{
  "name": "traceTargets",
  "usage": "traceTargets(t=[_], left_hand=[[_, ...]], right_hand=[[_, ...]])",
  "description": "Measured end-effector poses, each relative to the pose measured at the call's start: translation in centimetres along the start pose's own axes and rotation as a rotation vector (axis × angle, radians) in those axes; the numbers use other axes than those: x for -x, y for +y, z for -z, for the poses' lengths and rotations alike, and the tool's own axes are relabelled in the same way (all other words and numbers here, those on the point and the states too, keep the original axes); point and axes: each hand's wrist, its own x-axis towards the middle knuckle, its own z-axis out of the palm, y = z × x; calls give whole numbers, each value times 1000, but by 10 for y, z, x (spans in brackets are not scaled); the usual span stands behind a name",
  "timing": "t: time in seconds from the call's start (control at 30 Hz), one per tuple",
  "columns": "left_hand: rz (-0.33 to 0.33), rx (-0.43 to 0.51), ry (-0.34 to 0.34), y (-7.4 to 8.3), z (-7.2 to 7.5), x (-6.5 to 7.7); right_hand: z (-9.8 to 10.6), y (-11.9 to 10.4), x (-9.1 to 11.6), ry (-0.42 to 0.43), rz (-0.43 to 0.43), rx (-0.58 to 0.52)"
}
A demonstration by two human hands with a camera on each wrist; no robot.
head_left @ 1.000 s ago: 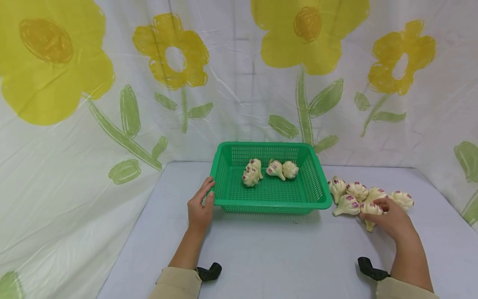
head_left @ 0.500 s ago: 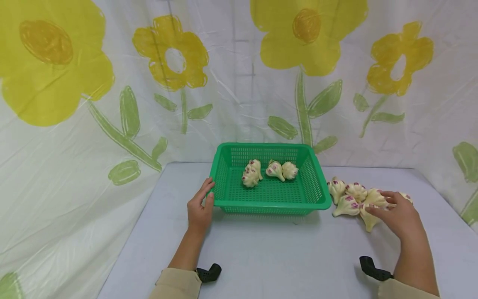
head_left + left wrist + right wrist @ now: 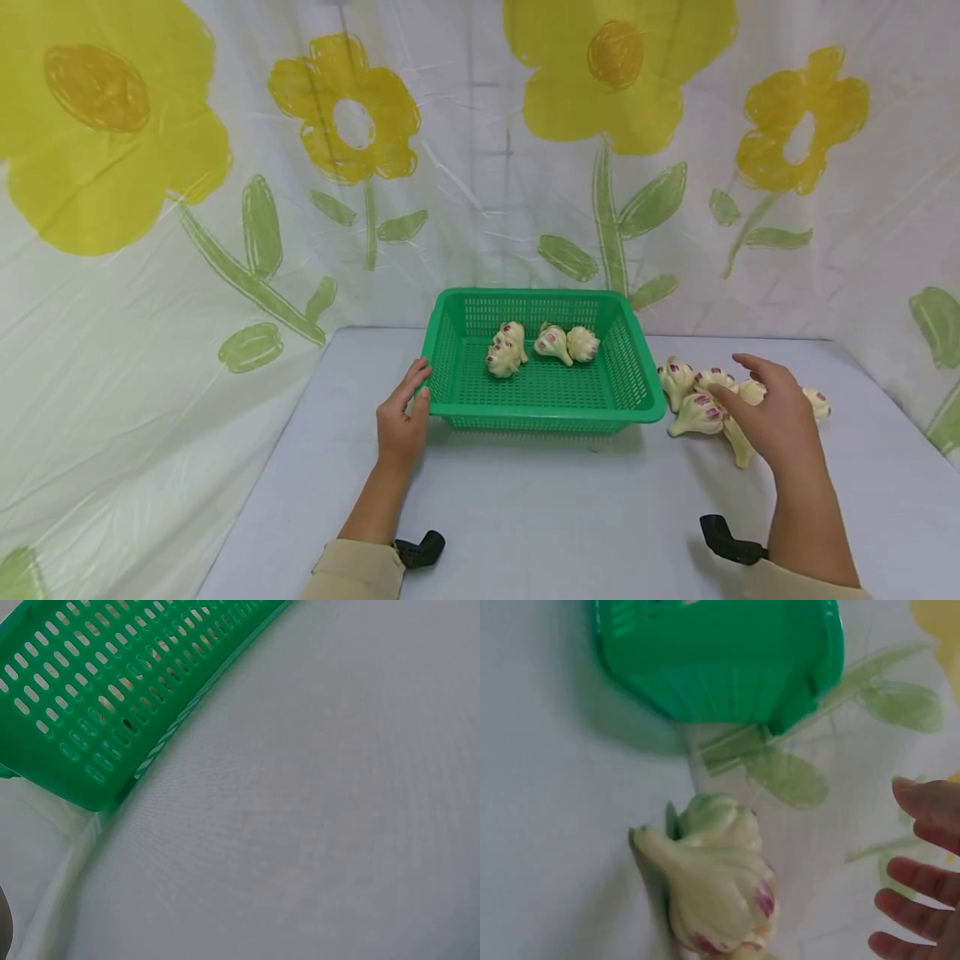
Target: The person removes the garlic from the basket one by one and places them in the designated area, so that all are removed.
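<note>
A green plastic basket (image 3: 543,413) stands on the table with several garlic bulbs (image 3: 505,353) inside. My left hand (image 3: 401,425) rests its fairly straight fingers against the basket's left rim. In the left wrist view, the basket's slotted side wall (image 3: 82,682) fills the upper left, and hardly any of that hand shows. To the right of the basket lies a cluster of purple-tipped garlic bulbs (image 3: 697,414). Above that cluster hovers my right hand (image 3: 780,417), thumb and fingers spread, holding nothing. The right wrist view has those spread fingers (image 3: 915,911) apart from a garlic bulb (image 3: 720,892).
A white cloth covers the table (image 3: 540,517). Behind it hangs a white curtain (image 3: 465,217) printed with yellow flowers. Each wrist carries a black camera mount (image 3: 731,546).
My right hand has let go of a garlic bulb at the front of the cluster, risen, and shifted slightly away over the pile. My left hand and the basket have stayed put.
</note>
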Motion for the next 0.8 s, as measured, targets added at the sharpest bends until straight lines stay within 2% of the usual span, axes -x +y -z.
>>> traceTargets(t=[0.13,0.23,0.33,0.5,0.73,0.8], left_hand=[[7,-1,3,0,-1,0],[2,-5,10,4,-1,-2],[-3,-8,11,17,0,-5],[8,-3,1,35,4,-9],[-20,8,18,7,-1,-2],[-27,8,18,3,-2,-1]], right_hand=[[-13,-16,1,-13,83,-4],[-24,-26,2,-9,179,-7],[-36,-34,2,-7,275,-2],[-54,-44,2,-14,355,11],[-69,-55,3,46,392,10],[-74,-58,3,61,396,4]])
